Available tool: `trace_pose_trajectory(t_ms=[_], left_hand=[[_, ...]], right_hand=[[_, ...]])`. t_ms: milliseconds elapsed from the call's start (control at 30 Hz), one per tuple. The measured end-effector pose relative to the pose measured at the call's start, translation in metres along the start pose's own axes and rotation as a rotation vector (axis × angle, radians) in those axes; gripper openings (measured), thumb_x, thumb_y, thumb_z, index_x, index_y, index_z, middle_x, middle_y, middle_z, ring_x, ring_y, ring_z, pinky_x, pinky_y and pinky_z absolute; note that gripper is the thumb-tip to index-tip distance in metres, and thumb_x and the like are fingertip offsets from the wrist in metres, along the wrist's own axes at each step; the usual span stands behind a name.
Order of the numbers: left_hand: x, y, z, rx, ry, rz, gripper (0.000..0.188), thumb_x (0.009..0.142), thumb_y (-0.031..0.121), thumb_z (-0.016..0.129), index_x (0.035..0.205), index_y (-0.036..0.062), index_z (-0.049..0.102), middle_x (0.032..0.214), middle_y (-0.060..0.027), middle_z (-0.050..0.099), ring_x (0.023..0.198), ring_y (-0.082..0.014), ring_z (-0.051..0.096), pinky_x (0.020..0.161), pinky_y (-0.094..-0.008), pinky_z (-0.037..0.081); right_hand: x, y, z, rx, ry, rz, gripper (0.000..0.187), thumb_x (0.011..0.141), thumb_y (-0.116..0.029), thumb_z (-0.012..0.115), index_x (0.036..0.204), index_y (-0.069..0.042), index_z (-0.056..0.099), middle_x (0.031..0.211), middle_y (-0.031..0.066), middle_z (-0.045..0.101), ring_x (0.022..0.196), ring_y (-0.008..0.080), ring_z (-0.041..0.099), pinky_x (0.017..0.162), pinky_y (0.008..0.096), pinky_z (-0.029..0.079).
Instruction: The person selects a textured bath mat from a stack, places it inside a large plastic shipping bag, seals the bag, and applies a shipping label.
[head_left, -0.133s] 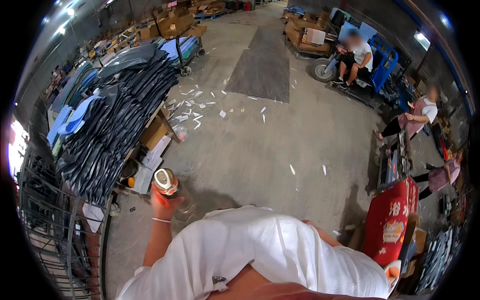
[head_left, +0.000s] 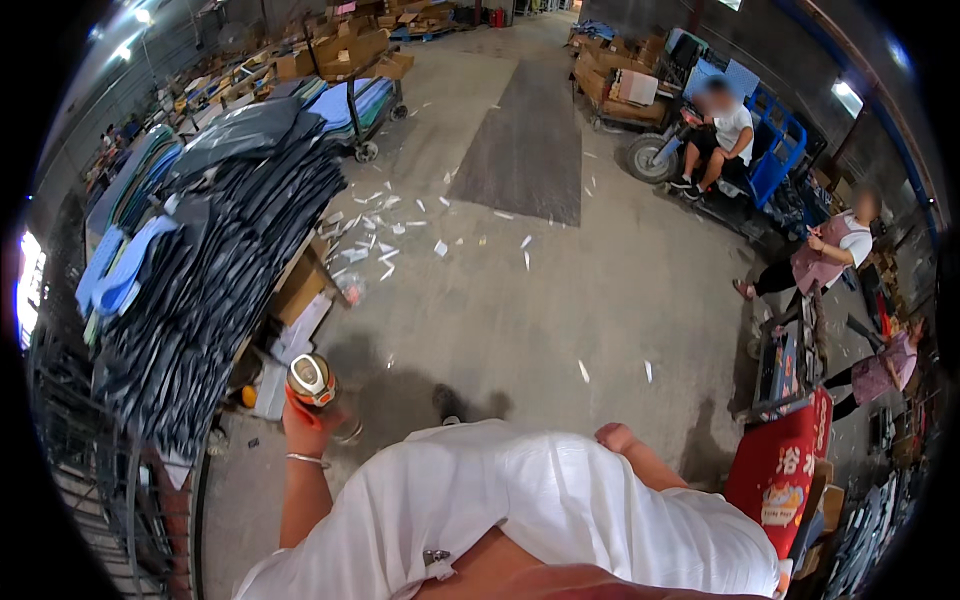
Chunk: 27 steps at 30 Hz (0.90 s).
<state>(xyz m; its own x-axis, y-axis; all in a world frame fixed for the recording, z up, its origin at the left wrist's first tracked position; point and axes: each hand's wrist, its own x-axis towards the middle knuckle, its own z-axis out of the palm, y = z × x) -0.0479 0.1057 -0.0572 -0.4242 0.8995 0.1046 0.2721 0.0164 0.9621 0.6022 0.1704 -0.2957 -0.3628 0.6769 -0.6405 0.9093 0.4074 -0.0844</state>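
My left hand (head_left: 303, 418) is wrapped round a see-through drinking bottle (head_left: 312, 381) with a white and orange lid. The bottle is upright or slightly tilted, and its lower part is blurred and partly behind the fingers. A pale bracelet circles my left wrist. My right hand (head_left: 617, 437) shows beyond the right side of my white shirt (head_left: 540, 500), fingers curled into a fist, with no object visible in it. Below the left hand, a box and an orange round thing (head_left: 249, 396) sit under the edge of a loaded table.
Black sheets (head_left: 220, 260) are piled high at left, beside metal racks (head_left: 100, 500). White scraps (head_left: 375, 225) litter the concrete floor ahead. A person sits on a blue cargo tricycle (head_left: 775, 150); two others stand at right, near a cart and a red printed package (head_left: 775, 470).
The bottle in my left hand has moved left and slightly down in view. My right hand has come out from behind the shirt. A dark shoe now shows ahead of my body.
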Motion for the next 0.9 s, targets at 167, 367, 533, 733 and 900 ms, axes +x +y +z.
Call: trace_pose_trajectory(t_ms=[167,367,533,733,900], left_hand=[[0.183,-0.039,0.058,-0.310,-0.048,-0.057,0.088,0.051,-0.003,0.083,0.130,0.0012,0.044,0.119,-0.0095,0.061,0.107,-0.0206,0.061,0.092,-0.0342,0.050],[0.419,-0.011,0.150,0.018,-0.192,0.111,0.093,0.050,0.003,0.089,0.131,0.0002,0.042,0.124,-0.0091,0.059,0.113,-0.0202,0.057,0.099,-0.0339,0.045],[0.606,0.009,0.219,-0.180,-0.217,0.132,0.077,0.050,0.003,0.087,0.120,0.0032,0.054,0.115,-0.0060,0.064,0.106,-0.0190,0.061,0.094,-0.0338,0.048],[0.798,-0.013,0.247,-0.015,-0.017,0.285,0.074,0.052,0.002,0.084,0.120,0.0027,0.054,0.115,-0.0080,0.064,0.104,-0.0215,0.062,0.092,-0.0336,0.049],[0.931,0.024,0.242,0.079,0.143,0.205,0.077,0.052,0.004,0.084,0.122,0.0036,0.053,0.113,-0.0093,0.066,0.104,-0.0225,0.063,0.092,-0.0337,0.048]], right_hand=[[0.105,-0.004,-0.083,0.569,0.247,0.298,0.028,0.087,-0.029,0.051,0.101,-0.013,0.070,0.109,0.0094,0.068,0.104,0.0323,0.063,0.091,0.0408,0.050],[0.224,0.002,-0.240,0.866,0.188,0.411,0.028,0.087,-0.028,0.053,0.102,-0.011,0.070,0.108,0.0114,0.069,0.103,0.0318,0.063,0.090,0.0398,0.050],[0.357,0.041,-0.352,0.905,0.165,0.394,0.028,0.087,-0.028,0.055,0.103,-0.009,0.070,0.107,0.0132,0.069,0.102,0.0314,0.064,0.089,0.0390,0.050],[0.544,0.101,-0.537,0.784,0.128,0.271,0.029,0.087,-0.028,0.057,0.104,-0.007,0.070,0.106,0.0152,0.069,0.101,0.0309,0.065,0.088,0.0381,0.050],[0.698,0.096,-0.723,0.618,0.093,0.097,0.030,0.087,-0.027,0.059,0.104,-0.006,0.069,0.105,0.0170,0.069,0.100,0.0305,0.065,0.087,0.0373,0.051]])
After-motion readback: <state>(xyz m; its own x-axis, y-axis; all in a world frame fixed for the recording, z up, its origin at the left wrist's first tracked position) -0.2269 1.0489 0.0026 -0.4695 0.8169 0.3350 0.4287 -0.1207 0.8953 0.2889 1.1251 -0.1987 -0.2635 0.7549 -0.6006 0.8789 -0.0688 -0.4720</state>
